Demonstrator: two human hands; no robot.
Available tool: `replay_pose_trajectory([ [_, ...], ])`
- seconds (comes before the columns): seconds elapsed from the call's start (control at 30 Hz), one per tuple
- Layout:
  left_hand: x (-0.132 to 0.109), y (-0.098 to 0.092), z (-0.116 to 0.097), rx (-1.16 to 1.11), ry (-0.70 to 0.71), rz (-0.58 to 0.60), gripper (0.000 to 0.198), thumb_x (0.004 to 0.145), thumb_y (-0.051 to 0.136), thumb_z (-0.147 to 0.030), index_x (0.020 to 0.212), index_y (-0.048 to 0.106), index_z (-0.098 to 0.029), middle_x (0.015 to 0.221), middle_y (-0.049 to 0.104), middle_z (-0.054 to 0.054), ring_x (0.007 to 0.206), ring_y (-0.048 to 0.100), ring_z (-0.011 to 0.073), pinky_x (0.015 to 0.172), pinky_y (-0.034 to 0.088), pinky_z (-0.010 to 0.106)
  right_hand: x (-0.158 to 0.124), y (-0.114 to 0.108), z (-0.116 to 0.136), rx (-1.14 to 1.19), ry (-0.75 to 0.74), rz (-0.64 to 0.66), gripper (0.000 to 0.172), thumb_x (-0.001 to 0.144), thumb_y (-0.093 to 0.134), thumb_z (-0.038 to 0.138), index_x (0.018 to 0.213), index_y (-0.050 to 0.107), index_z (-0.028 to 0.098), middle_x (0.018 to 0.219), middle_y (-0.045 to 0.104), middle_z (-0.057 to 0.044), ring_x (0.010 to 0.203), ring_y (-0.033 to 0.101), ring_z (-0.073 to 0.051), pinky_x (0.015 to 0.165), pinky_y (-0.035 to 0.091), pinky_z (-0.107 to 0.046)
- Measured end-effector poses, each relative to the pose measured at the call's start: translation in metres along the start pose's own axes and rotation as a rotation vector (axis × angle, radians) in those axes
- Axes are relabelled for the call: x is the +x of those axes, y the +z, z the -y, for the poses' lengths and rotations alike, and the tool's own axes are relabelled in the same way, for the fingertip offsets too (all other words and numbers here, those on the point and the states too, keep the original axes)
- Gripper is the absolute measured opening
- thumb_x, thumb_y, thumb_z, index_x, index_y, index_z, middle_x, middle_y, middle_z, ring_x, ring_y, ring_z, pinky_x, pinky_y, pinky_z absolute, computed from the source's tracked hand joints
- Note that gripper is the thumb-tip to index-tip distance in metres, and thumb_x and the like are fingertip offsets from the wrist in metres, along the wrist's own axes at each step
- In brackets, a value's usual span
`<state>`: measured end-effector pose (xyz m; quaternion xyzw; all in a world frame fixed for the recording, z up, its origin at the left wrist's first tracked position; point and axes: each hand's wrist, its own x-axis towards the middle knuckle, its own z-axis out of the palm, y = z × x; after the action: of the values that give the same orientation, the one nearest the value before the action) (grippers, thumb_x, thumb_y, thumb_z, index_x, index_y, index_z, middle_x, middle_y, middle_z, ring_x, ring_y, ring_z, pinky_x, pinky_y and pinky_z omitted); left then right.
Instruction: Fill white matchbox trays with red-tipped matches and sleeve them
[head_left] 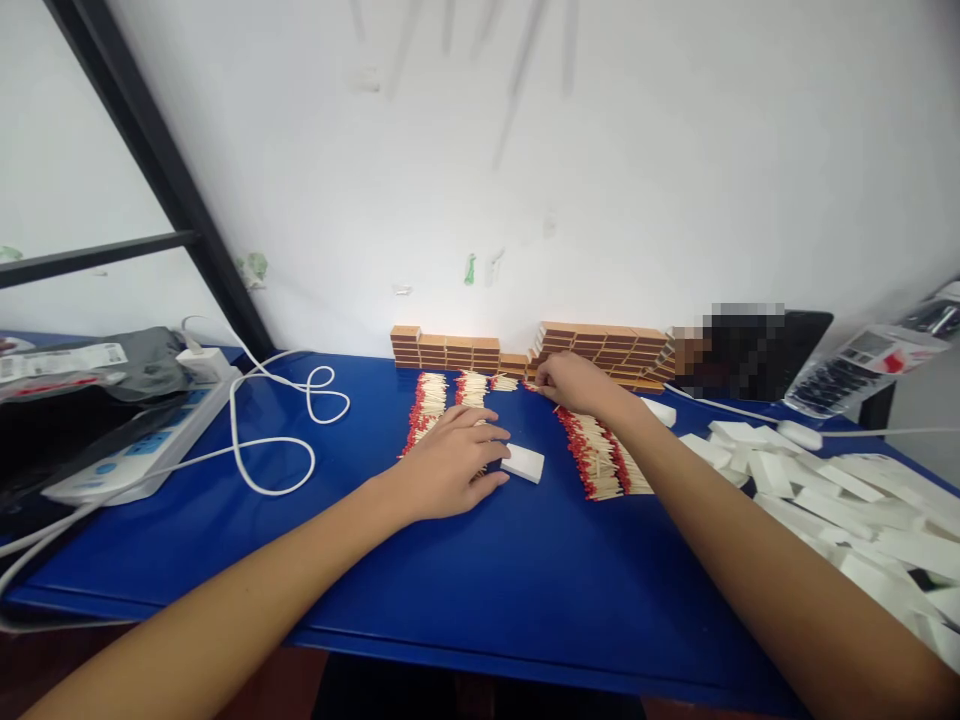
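Observation:
My left hand rests on the blue table, its fingers closed on a small white box tray that pokes out to the right. My right hand reaches further back, fingers curled in a pinch at the top end of a long row of red-tipped matches; what it pinches is too small to name. Two more rows of matches lie behind my left hand. Brown matchbox sleeves are stacked along the white wall.
A heap of white box trays covers the right side. A white power strip and looping white cable lie at left beside a grey bag. A calculator and a dark object stand at back right.

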<state>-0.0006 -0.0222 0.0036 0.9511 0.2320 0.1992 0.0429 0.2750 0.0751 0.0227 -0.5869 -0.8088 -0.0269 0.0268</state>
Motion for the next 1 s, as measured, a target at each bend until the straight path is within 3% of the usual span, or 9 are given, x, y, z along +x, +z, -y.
replay_pose_trajectory([
  [0.2, 0.001, 0.001, 0.0, -0.014, 0.024, -0.016, 0.02, 0.099, 0.066, -0.029, 0.114, 0.074, -0.019, 0.129, 0.075, 0.007, 0.135, 0.056, 0.0326, 0.116, 0.039, 0.052, -0.006, -0.004, -0.006, 0.024, -0.012, 0.051, 0.015, 0.093, 0.067, 0.026, 0.092, 0.08, 0.019, 0.088, 0.08, -0.004, 0.076, 0.07, -0.017, 0.067, 0.045, -0.025],
  [0.43, 0.0, 0.0, 0.001, -0.01, 0.01, -0.011, 0.022, 0.099, 0.067, -0.029, 0.116, 0.073, -0.018, 0.129, 0.075, 0.008, 0.134, 0.056, 0.0322, 0.116, 0.039, 0.051, -0.015, -0.007, -0.011, -0.086, -0.021, 0.038, 0.031, 0.097, 0.052, 0.024, 0.098, 0.083, 0.021, 0.097, 0.08, -0.009, 0.098, 0.068, -0.027, 0.084, 0.047, -0.032],
  [0.6, 0.0, 0.0, 0.001, -0.013, 0.003, -0.003, 0.023, 0.099, 0.067, -0.029, 0.117, 0.073, -0.017, 0.128, 0.075, 0.008, 0.134, 0.056, 0.032, 0.116, 0.04, 0.05, -0.023, -0.001, -0.002, -0.18, 0.019, 0.047, 0.04, 0.099, 0.045, 0.02, 0.123, 0.078, 0.02, 0.116, 0.074, -0.016, 0.114, 0.059, -0.034, 0.089, 0.044, -0.04],
  [0.73, 0.0, 0.0, 0.001, -0.016, 0.002, -0.002, 0.023, 0.099, 0.067, -0.028, 0.118, 0.073, -0.017, 0.128, 0.075, 0.008, 0.133, 0.057, 0.031, 0.115, 0.041, 0.048, -0.027, 0.001, 0.005, -0.215, 0.055, 0.037, 0.044, 0.101, 0.042, 0.02, 0.135, 0.071, 0.018, 0.122, 0.069, -0.021, 0.117, 0.055, -0.036, 0.09, 0.043, -0.042],
  [1.0, 0.001, -0.001, 0.0, -0.017, 0.001, -0.001, 0.023, 0.099, 0.067, -0.029, 0.117, 0.073, -0.017, 0.124, 0.075, 0.01, 0.131, 0.058, 0.0304, 0.114, 0.042, 0.049, -0.019, 0.005, 0.01, -0.22, 0.073, 0.012, 0.045, 0.104, 0.039, 0.023, 0.135, 0.072, 0.019, 0.122, 0.067, -0.021, 0.122, 0.052, -0.037, 0.093, 0.041, -0.043],
])
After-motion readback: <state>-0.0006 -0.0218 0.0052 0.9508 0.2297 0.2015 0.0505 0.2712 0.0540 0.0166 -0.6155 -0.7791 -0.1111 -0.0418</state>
